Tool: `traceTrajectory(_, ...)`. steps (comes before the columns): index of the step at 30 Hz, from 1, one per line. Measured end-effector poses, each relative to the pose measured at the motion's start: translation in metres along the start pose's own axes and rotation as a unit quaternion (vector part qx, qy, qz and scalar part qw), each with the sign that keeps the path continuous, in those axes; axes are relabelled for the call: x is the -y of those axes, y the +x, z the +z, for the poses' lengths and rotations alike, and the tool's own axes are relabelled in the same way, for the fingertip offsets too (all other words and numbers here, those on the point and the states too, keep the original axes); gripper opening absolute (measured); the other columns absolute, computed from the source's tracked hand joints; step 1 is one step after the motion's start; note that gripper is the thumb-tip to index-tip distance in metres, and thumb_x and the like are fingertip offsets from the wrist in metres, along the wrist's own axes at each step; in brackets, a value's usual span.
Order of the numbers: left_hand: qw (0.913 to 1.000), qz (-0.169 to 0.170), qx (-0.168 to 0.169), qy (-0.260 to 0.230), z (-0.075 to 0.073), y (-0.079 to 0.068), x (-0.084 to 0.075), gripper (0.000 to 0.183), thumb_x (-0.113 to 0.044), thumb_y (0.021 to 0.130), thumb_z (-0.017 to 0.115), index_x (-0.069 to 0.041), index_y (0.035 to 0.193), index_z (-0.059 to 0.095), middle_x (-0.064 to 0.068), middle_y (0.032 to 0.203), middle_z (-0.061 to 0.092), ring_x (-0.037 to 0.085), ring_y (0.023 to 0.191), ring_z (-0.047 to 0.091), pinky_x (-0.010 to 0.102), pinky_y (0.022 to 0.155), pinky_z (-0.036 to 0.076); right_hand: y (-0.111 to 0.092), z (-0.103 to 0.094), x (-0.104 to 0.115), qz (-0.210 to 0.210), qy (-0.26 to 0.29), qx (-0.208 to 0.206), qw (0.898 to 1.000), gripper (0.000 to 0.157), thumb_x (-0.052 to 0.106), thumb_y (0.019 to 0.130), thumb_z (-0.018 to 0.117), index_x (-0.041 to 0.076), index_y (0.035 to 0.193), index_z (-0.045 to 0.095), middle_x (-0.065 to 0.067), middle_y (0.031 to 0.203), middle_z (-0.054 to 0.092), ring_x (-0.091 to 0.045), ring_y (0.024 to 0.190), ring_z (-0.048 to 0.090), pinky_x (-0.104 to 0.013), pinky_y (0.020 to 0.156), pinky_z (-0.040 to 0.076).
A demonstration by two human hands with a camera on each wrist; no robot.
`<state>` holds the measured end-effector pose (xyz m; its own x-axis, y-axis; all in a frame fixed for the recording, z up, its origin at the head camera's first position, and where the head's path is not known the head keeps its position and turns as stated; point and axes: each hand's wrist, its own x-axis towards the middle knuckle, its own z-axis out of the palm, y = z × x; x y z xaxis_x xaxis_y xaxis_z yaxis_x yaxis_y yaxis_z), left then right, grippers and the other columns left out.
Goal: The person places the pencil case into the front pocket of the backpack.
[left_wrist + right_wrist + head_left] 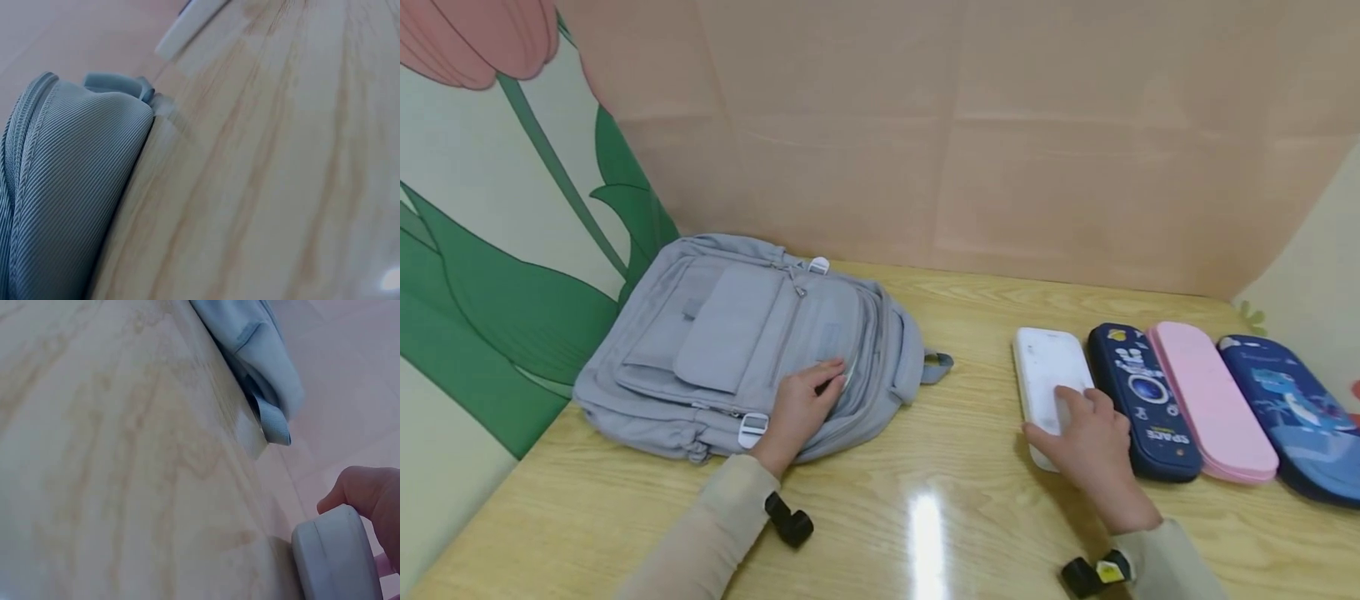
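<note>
A grey backpack (730,333) lies on its back on the wooden table, its top handle pointing right. My left hand (797,408) is at the zipped pocket near the bag's top, its bent fingers and thumb pinching the pocket edge. A white pencil case (1052,358) with rounded corners lies flat on the right. Over its near half is my right hand (1090,437), thumb at the left edge and fingers across the top and far side. From the right wrist view, the thumb (356,490) bends down beside the white case (334,550).
Right of the white case stand in a row a navy space-print pencil case (1142,392), a pink one (1213,400) and a blue dinosaur one (1292,408). The wooden table (955,433) stretches between bag and cases. Behind it hangs a tan sheet (955,142).
</note>
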<state>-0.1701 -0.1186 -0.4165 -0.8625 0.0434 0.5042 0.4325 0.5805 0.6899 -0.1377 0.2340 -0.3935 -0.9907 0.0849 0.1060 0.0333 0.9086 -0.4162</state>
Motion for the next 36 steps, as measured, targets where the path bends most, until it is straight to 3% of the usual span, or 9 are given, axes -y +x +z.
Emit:
traceTrajectory(7, 0.9998, 0.011, -0.018, 0.008, 0.001, 0.000, 0.001, 0.015, -0.008, 0.084, 0.066, 0.000, 0.096, 0.071, 0.012, 0.102, 0.069, 0.027, 0.097, 0.065, 0.038, 0.085, 0.050, 0.003, -0.001, 0.001, -0.015, 0.016, -0.018, 1.000, 0.070, 0.038, 0.072, 0.070, -0.003, 0.123, 0.047, -0.037, 0.125, 0.033, -0.056, 0.104, 0.034, -0.058, 0.080, 0.030)
traceTrajectory(11, 0.9998, -0.004, -0.019, -0.004, 0.002, 0.001, 0.000, 0.014, -0.009, 0.085, 0.065, -0.001, 0.095, 0.072, 0.011, 0.100, 0.070, 0.025, 0.095, 0.066, 0.036, 0.082, 0.052, 0.006, -0.005, 0.006, -0.020, 0.025, -0.011, 0.999, 0.069, 0.037, 0.073, 0.071, -0.003, 0.124, 0.047, -0.036, 0.127, 0.034, -0.056, 0.106, 0.033, -0.060, 0.081, 0.032)
traceTrajectory(16, 0.9958, -0.064, -0.030, -0.058, -0.001, 0.003, 0.001, 0.013, -0.011, 0.086, 0.065, -0.004, 0.094, 0.073, 0.009, 0.097, 0.071, 0.021, 0.092, 0.066, 0.032, 0.077, 0.053, 0.009, -0.009, 0.020, -0.050, 0.032, -0.007, 0.998, 0.068, 0.036, 0.072, 0.072, -0.001, 0.124, 0.050, -0.035, 0.130, 0.036, -0.057, 0.109, 0.033, -0.063, 0.083, 0.033)
traceTrajectory(22, 0.9794, -0.148, -0.070, -0.118, -0.014, 0.014, -0.005, 0.016, -0.017, 0.084, 0.069, -0.005, 0.093, 0.074, 0.010, 0.091, 0.071, 0.011, 0.078, 0.064, 0.019, 0.066, 0.048, 0.011, -0.015, 0.041, -0.136, 0.033, -0.021, 0.990, 0.065, 0.033, 0.068, 0.075, 0.001, 0.121, 0.054, -0.032, 0.128, 0.042, -0.053, 0.112, 0.038, -0.063, 0.087, 0.033)
traceTrajectory(25, 0.9611, -0.198, -0.099, -0.166, -0.027, 0.021, -0.012, 0.018, -0.018, 0.083, 0.070, -0.002, 0.091, 0.073, 0.006, 0.085, 0.072, 0.006, 0.073, 0.062, 0.017, 0.065, 0.047, 0.015, -0.017, 0.052, -0.194, 0.041, -0.033, 0.980, 0.064, 0.031, 0.066, 0.076, 0.002, 0.119, 0.057, -0.028, 0.127, 0.046, -0.050, 0.109, 0.043, -0.061, 0.086, 0.036)
traceTrajectory(27, 0.9409, -0.229, -0.126, -0.216, -0.036, 0.027, -0.016, 0.017, -0.016, 0.082, 0.071, -0.001, 0.091, 0.073, 0.000, 0.080, 0.072, 0.005, 0.072, 0.061, 0.018, 0.066, 0.048, 0.018, -0.018, 0.059, -0.234, 0.047, -0.040, 0.970, 0.062, 0.030, 0.064, 0.076, 0.002, 0.117, 0.059, -0.026, 0.126, 0.049, -0.048, 0.108, 0.045, -0.059, 0.085, 0.038)
traceTrajectory(31, 0.8962, -0.276, -0.170, -0.303, -0.053, 0.036, -0.022, 0.005, -0.012, 0.082, 0.070, -0.013, 0.078, 0.073, -0.010, 0.072, 0.067, 0.007, 0.072, 0.059, 0.020, 0.067, 0.049, 0.024, -0.018, 0.072, -0.302, 0.062, -0.027, 0.951, 0.061, 0.029, 0.062, 0.077, 0.005, 0.115, 0.061, -0.022, 0.127, 0.050, -0.043, 0.110, 0.046, -0.056, 0.083, 0.041)
traceTrajectory(36, 0.8475, -0.296, -0.202, -0.392, -0.065, 0.039, -0.025, 0.023, -0.006, 0.085, 0.064, -0.020, 0.067, 0.068, -0.007, 0.071, 0.064, 0.007, 0.071, 0.057, 0.020, 0.068, 0.048, 0.030, -0.013, 0.087, -0.395, 0.082, 0.014, 0.915, 0.063, 0.028, 0.060, 0.078, 0.009, 0.117, 0.061, -0.017, 0.130, 0.049, -0.036, 0.114, 0.045, -0.050, 0.083, 0.044)
